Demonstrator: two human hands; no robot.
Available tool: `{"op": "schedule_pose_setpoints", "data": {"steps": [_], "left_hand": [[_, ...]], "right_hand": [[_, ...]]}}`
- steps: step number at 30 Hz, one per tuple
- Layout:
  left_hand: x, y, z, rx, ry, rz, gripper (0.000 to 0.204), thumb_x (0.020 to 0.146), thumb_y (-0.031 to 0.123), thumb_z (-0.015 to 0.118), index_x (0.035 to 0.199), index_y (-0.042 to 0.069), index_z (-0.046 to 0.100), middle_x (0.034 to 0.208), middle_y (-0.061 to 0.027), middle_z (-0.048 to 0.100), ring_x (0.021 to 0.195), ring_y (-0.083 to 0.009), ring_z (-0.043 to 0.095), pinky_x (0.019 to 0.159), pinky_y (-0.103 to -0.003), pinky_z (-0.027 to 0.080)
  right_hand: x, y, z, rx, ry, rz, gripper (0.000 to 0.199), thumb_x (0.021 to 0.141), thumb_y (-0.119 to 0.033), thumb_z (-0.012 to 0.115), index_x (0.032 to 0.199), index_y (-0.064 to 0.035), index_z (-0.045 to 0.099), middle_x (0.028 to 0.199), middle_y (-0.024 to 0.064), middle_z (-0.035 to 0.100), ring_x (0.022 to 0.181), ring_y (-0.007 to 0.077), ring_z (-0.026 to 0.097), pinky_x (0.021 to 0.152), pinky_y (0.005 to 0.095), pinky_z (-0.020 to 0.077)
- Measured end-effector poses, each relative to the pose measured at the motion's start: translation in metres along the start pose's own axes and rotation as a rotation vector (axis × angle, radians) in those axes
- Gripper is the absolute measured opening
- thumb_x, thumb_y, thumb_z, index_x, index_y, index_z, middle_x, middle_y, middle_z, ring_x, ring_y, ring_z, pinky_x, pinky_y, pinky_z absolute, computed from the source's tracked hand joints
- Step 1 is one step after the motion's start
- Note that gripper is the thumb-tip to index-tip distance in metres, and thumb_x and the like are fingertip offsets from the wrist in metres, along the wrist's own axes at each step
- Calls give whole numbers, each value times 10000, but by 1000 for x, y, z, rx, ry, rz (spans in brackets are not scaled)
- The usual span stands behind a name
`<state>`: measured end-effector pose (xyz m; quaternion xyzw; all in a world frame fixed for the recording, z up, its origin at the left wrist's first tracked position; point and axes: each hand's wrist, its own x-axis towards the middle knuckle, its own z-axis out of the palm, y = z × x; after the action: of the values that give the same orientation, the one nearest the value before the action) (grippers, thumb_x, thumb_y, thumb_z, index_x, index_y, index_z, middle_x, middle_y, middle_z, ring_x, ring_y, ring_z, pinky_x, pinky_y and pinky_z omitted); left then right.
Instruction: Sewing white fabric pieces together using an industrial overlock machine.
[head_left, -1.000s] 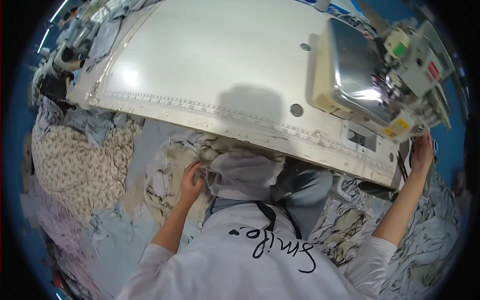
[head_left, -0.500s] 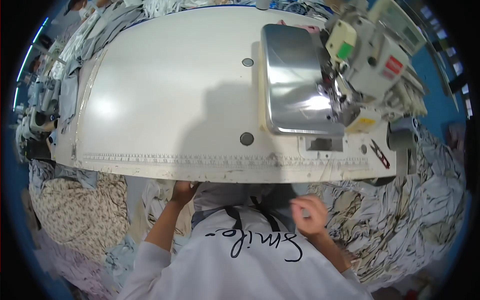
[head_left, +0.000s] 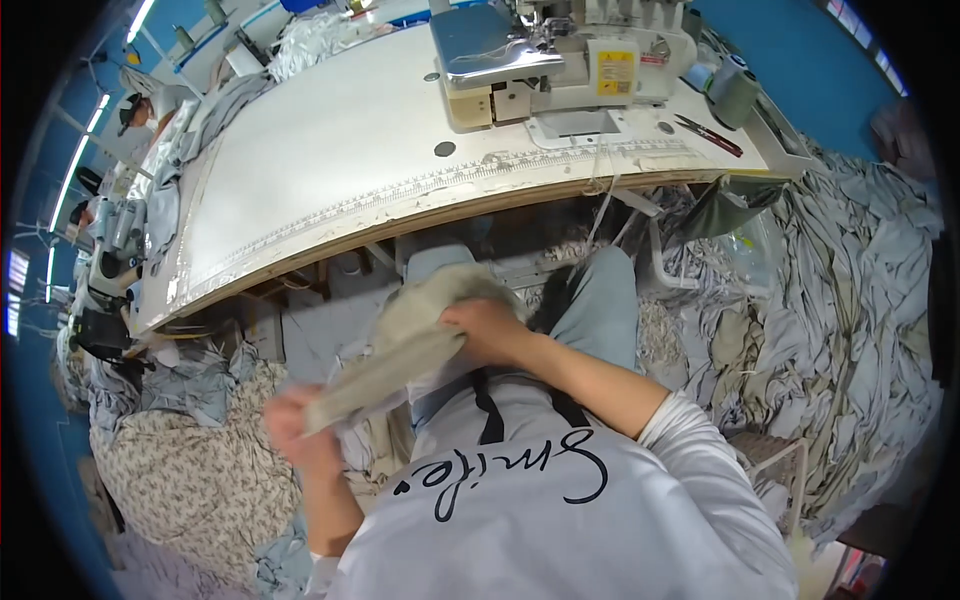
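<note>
A pale beige-grey piece of fabric (head_left: 390,370) stretches between my two hands above my lap, below the table's front edge. My left hand (head_left: 300,420), blurred, grips its lower left end. Over my thighs, my right hand (head_left: 488,328) is closed on the other end, where the cloth bunches up. Part of the bunched cloth is blurred, so its cut cannot be made out.
A sewing machine (head_left: 590,70) stands on the white table (head_left: 300,150), with red-handled thread snips (head_left: 712,136) beside it. Heaped grey cloth (head_left: 830,330) lies at the right, floral fabric (head_left: 190,450) at the left. A white wire basket (head_left: 790,465) stands near my right side.
The fabric has come up into view between my hands. My right hand, empty before, has crossed leftward and now holds it; my left hand has moved out and down. The view has tilted.
</note>
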<state>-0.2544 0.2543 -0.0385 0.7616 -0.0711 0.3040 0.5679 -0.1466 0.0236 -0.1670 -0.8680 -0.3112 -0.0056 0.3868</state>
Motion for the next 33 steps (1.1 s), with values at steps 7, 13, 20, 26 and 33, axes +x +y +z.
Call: {"op": "schedule_pose_setpoints", "data": {"steps": [7,13,20,26,33], "left_hand": [[64,83,-52,-16,44,268,268,819,147,658,816,79,399,732,-40,466,667,-112,442,600,-229,370],[54,13,-61,300,-793,-258,236,729,154,781,841,20,623,843,2,554,740,-73,488,632,-216,385],[-2,-128,-54,-171,-34,-434,136,927,212,557,955,78,561,805,59,525,780,-48,499,651,-205,394],[161,14,-26,143,820,163,285,973,306,442,1003,27,492,1000,-78,558,897,-179,529,828,-337,442],[345,149,110,-338,569,759,73,852,79,619,923,79,636,842,-42,639,765,-115,610,649,-237,490]], "right_hand": [[-18,-123,-143,815,368,-66,261,796,-81,573,1053,-36,587,1027,47,621,957,170,580,860,269,439],[-56,-102,-198,1421,703,-199,393,966,-320,400,1181,-22,538,1152,97,599,1058,225,576,953,346,439],[-77,-53,-159,1381,562,130,450,944,-386,430,1186,-25,549,1151,114,611,1053,245,591,942,384,453],[-66,-27,-64,201,90,-8,252,876,-235,532,1030,-64,636,930,137,658,845,238,625,758,336,485],[-20,-9,-28,605,-456,184,332,800,-294,650,994,-26,627,872,184,650,843,280,627,753,372,475]]}}
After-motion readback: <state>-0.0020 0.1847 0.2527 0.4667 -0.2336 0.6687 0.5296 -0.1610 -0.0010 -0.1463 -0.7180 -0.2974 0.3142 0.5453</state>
